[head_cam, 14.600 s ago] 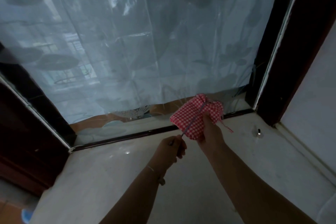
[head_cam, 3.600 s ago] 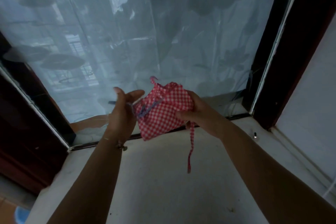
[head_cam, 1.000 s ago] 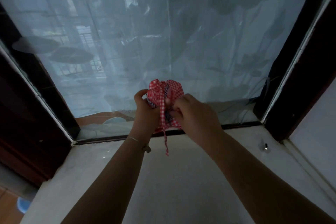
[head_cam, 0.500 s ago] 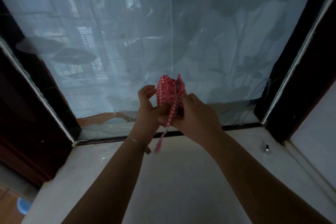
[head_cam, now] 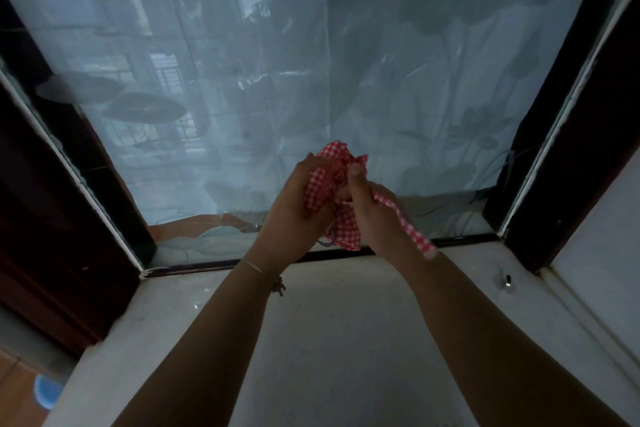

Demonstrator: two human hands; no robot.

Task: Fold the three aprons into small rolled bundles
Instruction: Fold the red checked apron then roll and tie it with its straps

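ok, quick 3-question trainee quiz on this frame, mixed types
1. True or false: the checked apron bundle lies on the stone sill.
2. Which hand has the strap draped across its back? A) left hand B) right hand
3. Fill in: the small metal object sits on the sill near its ___ corner.

Key: 1 false, both the left hand and right hand hold it in the air. 2 B. 3 far right.

Both hands (head_cam: pixel 294 215) grip checked apron (head_cam: pixel 329 180)
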